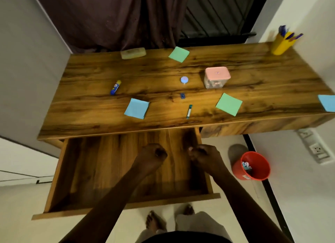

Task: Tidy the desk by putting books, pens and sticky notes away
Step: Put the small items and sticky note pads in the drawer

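The drawer [101,166] under the surface [272,83] stood pulled out. Both hands hung above its wooden bottom. The left hand [152,155] was closed into a fist, and nothing showed in it. The right hand [203,157], just beside it, had its fingers curled inward, and I saw no thing in it either.

Four sticky notes lay on the surface, well apart. A green note [179,54] was near the back edge, a blue note [136,108] near the front, left of the middle. A second green note [229,104] lay to the right of the middle, and a second blue note [327,103] at the right border, partly cut off. The pens [290,35] stood in a yellow cup [281,43] at the far right corner.

A glue stick [115,87] lay on the left part. A box [217,78] with a pink lid stood right of the middle, with a small round pot [184,79] near it. On the floor at the right stood a red bin [253,165] with some scraps inside.
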Available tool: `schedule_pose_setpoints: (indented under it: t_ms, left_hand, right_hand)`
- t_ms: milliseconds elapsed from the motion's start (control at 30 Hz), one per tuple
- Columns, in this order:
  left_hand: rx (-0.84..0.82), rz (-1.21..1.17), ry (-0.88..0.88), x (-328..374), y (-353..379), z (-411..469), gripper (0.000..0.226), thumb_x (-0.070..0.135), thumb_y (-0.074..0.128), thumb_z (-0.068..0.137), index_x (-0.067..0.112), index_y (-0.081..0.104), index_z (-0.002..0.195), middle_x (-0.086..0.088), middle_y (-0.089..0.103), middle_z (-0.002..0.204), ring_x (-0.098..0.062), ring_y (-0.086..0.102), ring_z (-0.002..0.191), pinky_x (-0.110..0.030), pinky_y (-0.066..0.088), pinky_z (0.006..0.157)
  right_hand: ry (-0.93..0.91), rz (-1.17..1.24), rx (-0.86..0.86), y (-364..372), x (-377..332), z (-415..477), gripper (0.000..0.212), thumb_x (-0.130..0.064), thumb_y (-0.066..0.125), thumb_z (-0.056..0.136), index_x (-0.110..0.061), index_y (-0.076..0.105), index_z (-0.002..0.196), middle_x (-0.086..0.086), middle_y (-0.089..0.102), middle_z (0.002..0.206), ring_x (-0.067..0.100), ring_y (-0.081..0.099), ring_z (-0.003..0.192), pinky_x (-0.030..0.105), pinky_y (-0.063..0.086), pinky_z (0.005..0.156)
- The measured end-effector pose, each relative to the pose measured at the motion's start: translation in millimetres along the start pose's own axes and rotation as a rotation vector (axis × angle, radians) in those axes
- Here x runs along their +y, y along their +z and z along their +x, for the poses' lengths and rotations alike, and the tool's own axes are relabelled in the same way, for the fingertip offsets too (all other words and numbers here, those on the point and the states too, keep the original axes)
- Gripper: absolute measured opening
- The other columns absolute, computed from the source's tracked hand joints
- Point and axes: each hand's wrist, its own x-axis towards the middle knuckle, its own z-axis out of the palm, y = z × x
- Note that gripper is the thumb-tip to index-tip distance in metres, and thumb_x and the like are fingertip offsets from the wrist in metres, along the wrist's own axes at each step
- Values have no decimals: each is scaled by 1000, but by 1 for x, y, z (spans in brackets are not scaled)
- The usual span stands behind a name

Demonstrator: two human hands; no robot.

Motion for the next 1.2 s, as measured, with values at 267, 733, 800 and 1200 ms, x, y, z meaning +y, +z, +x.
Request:
schedule_pose_setpoints:
  t_ms: [267,733,800,1200]
  left_hand:
    - [213,-15,60,89,5,116,13,42,70,90,32,68,83,20,65,80,6,58,74,-14,41,69]
    - [324,-176,-55,194,45,266,49,36,61,98,22,54,144,3,58,144,-14,65,114,-20,48,92]
    - [300,-220,-73,204,50,277,54,33,58,100,21,45,151,0,50,153,-19,58,128,-24,44,94]
    - [400,-351,-64,203,50,279,36,22,58,101,12,64,135,-7,67,135,-23,64,120,-30,55,93]
  right_hand:
    - [9,365,228,-74,-43,84,9,-34,76,89,-40,76,83,-4,78,86,21,77,86,38,64,75]
    - [35,229,524,-160,-57,233,30,-49,59,96,-29,67,117,-3,68,108,25,67,102,30,51,77]
    - [14,248,508,-164,-60,241,33,-42,62,96,-30,64,127,-5,67,115,20,64,102,28,50,79]
    - [-67,192,470,-158,-71,248,34,-42,67,96,-18,73,119,1,76,114,18,69,101,25,48,76]
